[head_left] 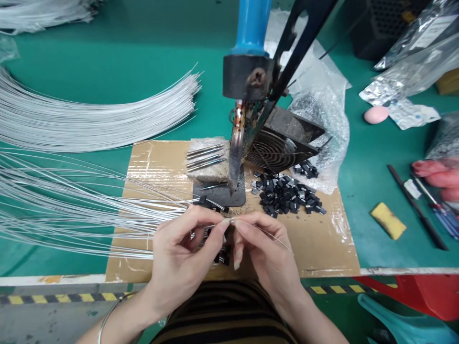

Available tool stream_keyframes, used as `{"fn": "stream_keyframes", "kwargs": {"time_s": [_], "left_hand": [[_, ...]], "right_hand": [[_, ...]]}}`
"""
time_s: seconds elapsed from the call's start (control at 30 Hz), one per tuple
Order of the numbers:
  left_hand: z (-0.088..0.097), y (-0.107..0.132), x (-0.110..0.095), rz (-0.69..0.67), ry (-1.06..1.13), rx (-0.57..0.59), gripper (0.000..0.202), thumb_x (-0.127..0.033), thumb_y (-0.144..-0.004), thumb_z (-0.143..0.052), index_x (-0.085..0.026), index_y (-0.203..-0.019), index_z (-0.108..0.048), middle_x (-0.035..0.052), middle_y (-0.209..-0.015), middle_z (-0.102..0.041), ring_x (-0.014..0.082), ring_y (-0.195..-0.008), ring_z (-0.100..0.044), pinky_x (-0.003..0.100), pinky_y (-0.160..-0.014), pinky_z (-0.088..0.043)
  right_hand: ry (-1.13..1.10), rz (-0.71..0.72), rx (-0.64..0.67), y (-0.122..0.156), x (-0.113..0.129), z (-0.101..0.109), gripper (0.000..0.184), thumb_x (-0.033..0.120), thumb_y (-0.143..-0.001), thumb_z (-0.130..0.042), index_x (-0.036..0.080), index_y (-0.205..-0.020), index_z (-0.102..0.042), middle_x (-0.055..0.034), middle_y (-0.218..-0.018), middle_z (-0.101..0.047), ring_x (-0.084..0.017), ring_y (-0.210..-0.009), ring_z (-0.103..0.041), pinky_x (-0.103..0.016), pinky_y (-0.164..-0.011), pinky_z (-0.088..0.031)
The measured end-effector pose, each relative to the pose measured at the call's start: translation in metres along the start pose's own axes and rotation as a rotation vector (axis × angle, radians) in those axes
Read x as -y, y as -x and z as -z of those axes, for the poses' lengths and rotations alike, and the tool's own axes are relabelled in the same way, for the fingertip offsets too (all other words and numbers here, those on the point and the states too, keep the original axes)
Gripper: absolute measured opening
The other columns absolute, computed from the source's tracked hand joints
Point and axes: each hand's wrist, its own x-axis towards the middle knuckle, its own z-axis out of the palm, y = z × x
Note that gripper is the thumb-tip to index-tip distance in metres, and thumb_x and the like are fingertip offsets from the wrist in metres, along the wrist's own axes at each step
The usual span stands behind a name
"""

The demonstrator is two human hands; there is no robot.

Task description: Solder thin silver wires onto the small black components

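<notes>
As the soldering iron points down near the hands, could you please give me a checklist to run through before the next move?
1. Thin wire pinched by left hand and right hand: ok.
2. Hands apart from the soldering iron: ok, a gap shows below its tip.
3. Iron hot: cannot tell.
4. Small black parts in view: ok.
5. Loose white wires fully visible: not ok, left hand covers some.

The counter (150, 57) is smooth with a low sheen; the cardboard (322, 243) has glossy streaks. The iron (236, 148) pairs a shiny plastic handle (253, 26) with scorched metal (dull, patchily darkened). Wires (107, 122) look smooth and plastic-coated, clips (287, 193) hard plastic.
</notes>
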Motion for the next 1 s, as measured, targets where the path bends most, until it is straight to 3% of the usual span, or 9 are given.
{"fn": "stream_keyframes", "kwargs": {"time_s": [0.2, 0.63, 0.8, 1.0], "left_hand": [[-0.0025, 0.0006, 0.0017, -0.027, -0.009, 0.016, 0.014, -0.012, -0.095, -0.072, -0.026, -0.092, -0.073, -0.0054, -0.07, -0.063, 0.0092, -0.06, -0.055, 0.021, -0.052, -0.041], [-0.006, -0.0003, 0.0036, -0.029, -0.039, -0.03, 0.014, -0.012, -0.094, -0.073, -0.026, -0.093, -0.073, -0.0039, -0.074, -0.07, 0.0089, -0.058, -0.057, 0.021, -0.051, -0.04], [-0.0055, 0.0002, 0.0043, -0.073, -0.058, -0.018, 0.016, -0.01, -0.094, -0.073, -0.026, -0.093, -0.072, -0.0068, -0.069, -0.064, 0.0068, -0.052, -0.044, 0.022, -0.052, -0.038], [-0.0018, 0.0002, 0.0054, -0.043, -0.005, 0.039, 0.015, -0.011, -0.095, -0.072, -0.026, -0.095, -0.072, -0.0044, -0.072, -0.064, 0.0095, -0.058, -0.052, 0.023, -0.052, -0.04]], "right_hand": [[0.022, -0.035, 0.021, -0.0022, 0.0067, 0.0021, 0.012, 0.028, -0.083, -0.089, 0.019, -0.077, -0.085, 0.0038, -0.058, -0.071, -0.007, -0.04, -0.064, -0.016, -0.043, -0.058], [0.039, -0.048, 0.017, -0.0024, 0.007, 0.0053, 0.012, 0.032, -0.083, -0.089, 0.02, -0.085, -0.088, 0.0032, -0.059, -0.071, -0.008, -0.042, -0.065, -0.016, -0.044, -0.06], [0.046, -0.043, 0.009, -0.0024, 0.0072, 0.0043, 0.011, 0.031, -0.082, -0.089, 0.021, -0.083, -0.087, 0.004, -0.058, -0.069, -0.008, -0.04, -0.064, -0.017, -0.044, -0.059], [0.049, -0.056, 0.002, -0.0023, 0.0092, 0.0038, 0.012, 0.03, -0.081, -0.089, 0.019, -0.076, -0.084, 0.0037, -0.058, -0.07, -0.008, -0.04, -0.063, -0.018, -0.042, -0.057]]}}
